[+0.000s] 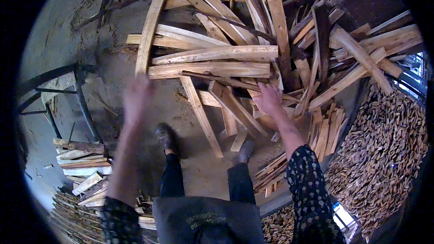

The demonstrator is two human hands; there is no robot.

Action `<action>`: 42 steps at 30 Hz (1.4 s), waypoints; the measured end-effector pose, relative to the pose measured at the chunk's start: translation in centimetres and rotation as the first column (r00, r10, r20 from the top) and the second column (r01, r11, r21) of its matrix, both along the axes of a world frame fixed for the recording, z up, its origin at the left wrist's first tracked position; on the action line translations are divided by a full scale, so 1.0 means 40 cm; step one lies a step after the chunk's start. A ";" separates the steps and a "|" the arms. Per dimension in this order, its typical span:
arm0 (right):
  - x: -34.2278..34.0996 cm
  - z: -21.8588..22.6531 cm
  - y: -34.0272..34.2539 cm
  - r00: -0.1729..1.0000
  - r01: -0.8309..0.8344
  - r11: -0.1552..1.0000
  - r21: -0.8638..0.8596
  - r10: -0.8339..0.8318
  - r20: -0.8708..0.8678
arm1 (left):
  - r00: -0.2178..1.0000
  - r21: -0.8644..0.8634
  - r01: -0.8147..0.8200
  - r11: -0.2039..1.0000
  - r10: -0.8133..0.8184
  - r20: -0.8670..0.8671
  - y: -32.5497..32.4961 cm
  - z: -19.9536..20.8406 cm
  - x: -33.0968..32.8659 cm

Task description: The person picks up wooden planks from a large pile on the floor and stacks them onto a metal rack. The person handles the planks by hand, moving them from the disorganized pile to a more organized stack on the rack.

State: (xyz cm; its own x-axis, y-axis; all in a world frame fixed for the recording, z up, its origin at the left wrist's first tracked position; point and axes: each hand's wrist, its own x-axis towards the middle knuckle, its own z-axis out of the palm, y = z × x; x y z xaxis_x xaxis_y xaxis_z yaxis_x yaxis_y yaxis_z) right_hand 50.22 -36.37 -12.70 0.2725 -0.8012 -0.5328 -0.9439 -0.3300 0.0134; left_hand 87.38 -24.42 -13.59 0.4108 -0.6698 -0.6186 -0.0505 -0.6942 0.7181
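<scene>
The right hand (267,98) has its fingers closed on a stiff, light wood strip (246,114); the blurry left hand's (137,95) fingers I cannot tell.

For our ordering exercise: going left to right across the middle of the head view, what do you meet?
Dark metal frame → blurred left hand → slanted pale plank on the floor → right hand on the wood scraps → leaning short slats → heap of small dark wood pieces.
</scene>
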 end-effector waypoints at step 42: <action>0.330 0.191 -0.159 0.959 0.012 0.466 0.885 -0.255 0.121 | 0.215 0.261 -0.492 0.830 0.406 -0.888 0.293 0.082 -0.039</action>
